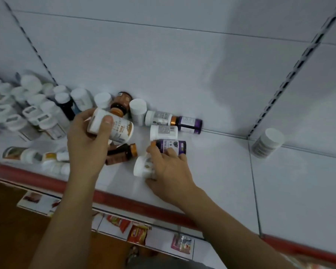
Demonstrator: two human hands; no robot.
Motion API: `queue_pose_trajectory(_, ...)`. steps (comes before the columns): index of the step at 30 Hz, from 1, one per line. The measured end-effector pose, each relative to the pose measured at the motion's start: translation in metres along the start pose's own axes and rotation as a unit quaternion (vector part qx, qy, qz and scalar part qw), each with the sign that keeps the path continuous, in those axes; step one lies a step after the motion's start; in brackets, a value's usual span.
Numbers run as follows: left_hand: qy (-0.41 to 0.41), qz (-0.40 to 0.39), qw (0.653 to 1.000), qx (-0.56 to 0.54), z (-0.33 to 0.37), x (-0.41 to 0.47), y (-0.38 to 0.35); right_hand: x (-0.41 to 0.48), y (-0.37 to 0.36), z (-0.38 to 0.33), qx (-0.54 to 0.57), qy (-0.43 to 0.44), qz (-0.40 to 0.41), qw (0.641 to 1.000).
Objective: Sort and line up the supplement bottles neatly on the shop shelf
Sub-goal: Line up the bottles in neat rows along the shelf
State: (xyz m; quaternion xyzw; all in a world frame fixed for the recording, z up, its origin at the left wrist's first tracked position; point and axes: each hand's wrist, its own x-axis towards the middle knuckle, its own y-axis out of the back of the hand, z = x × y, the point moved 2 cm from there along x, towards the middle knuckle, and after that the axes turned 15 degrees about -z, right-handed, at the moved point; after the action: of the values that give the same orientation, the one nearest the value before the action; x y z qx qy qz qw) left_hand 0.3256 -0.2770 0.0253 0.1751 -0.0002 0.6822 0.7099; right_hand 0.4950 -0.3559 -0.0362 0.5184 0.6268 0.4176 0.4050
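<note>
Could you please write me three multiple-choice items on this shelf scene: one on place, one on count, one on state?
1. Where does the lone bottle stand? A. far right, by the back panel B. far left C. in a hand
2. How many purple-labelled bottles show? A. one B. two C. five
3. The grip of the left hand holds: A. nothing B. a box C. a gold-labelled bottle
Answers: 1A, it stands alone by the panel; 2B, one lies by the panel, one beside the right hand; 3C, its fingers curl round it.

white shelf (202, 78), red shelf edge (124, 200), purple bottle (189, 124)
</note>
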Motion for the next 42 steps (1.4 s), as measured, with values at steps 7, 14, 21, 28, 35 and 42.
queue_pose_trajectory(7,0.016,-0.169,0.986,-0.002,0.006,-0.017,-0.059,-0.079,0.050,0.080,0.306,-0.131,0.212,0.919)
queue_pose_trajectory(14,-0.086,-0.420,0.891,0.149,0.042,-0.025,-0.228,-0.146,0.071,0.191,0.323,-0.315,0.350,0.821)
queue_pose_trajectory(21,-0.144,-0.440,0.858,0.222,0.035,-0.026,-0.316,-0.153,0.067,0.236,0.281,-0.401,0.321,0.811)
queue_pose_trajectory(28,-0.158,-0.416,0.869,0.219,0.040,-0.008,-0.257,-0.154,0.079,0.199,0.153,-0.383,0.401,0.818)
queue_pose_trajectory(35,-0.110,-0.279,0.916,0.266,0.011,0.038,-0.115,-0.069,0.082,0.129,0.144,-0.187,0.372,0.898)
queue_pose_trajectory(42,-0.089,-0.224,0.917,0.317,-0.021,0.058,-0.031,0.036,0.057,0.067,0.143,-0.078,0.185,0.969)
